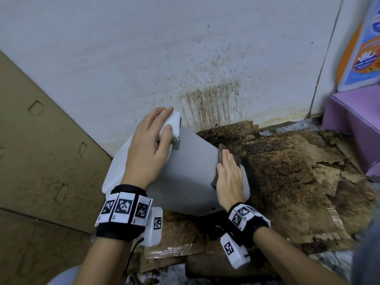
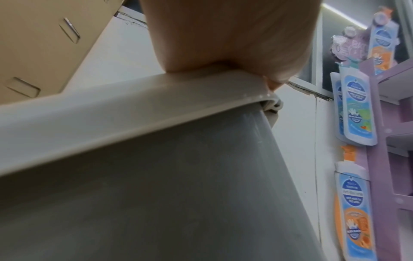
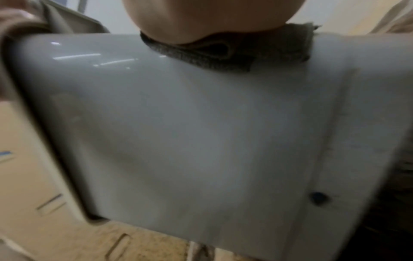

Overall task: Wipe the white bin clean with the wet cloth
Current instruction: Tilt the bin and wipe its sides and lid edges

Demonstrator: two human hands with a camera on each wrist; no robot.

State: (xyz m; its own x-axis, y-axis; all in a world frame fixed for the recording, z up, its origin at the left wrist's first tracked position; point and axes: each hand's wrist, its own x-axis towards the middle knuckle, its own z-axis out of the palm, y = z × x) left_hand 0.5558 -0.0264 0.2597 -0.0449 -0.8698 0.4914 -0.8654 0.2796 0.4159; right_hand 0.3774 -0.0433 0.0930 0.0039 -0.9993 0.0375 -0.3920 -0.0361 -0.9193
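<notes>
Right hand (image 1: 229, 177), cloth (image 3: 234, 54) on tilted, seemingly empty bin (image 1: 191, 171)

Two hands are in view: the left hand (image 1: 147, 149) and the right hand (image 1: 229, 177). Under them lies one white bin (image 1: 193, 177), tipped on its side. One dark cloth (image 1: 221, 155) sits beneath the right hand. Each wrist wears one black band (image 1: 121, 212) carrying several square printed markers. To the left of the left hand stands one large cardboard panel (image 1: 41, 151). Right of the right hand, on one purple rack (image 2: 380, 159), hang what look like three or four soap bottles (image 2: 357, 109), though blur makes the count uncertain.
</notes>
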